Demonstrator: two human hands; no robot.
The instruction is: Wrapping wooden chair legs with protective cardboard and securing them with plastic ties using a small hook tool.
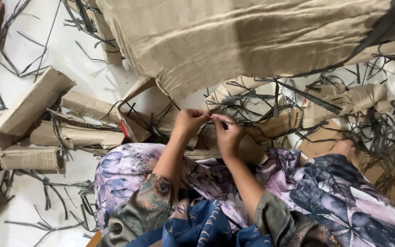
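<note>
Floral cloth, purple and grey, covers the knees (129, 169) at the bottom of the view; a blue patterned piece (202, 226) lies between them. Person seated on a white floor (88, 77), a bare foot (344, 147) showing at the right knee.

Left hand (189, 122) and right hand (227, 135) raised together just past the knees, fingertips almost touching. Both sets of fingers are curled in and pinched on a thin dark strip (216, 118) that runs between them. The strip sits at the near edge of a tangle of like strips (261, 103), right in front of the hands. How tight the pinch is cannot be told.

Under and beyond the hands: flat brown cardboard pieces (275, 123), some creased. Left of the hands, an open folded cardboard flap with a red edge (123, 129), then a pile of crumpled cardboard boxes (28, 112) on the floor. Loose dark strips (46, 192) scattered over the floor at near left and far left.

Right side: more crumpled cardboard (357, 98) with strips heaped on it.

Farthest, filling the top: a large tan sack-like bundle of wrinkled cloth (234, 41), its lower edge just beyond the tangle.
</note>
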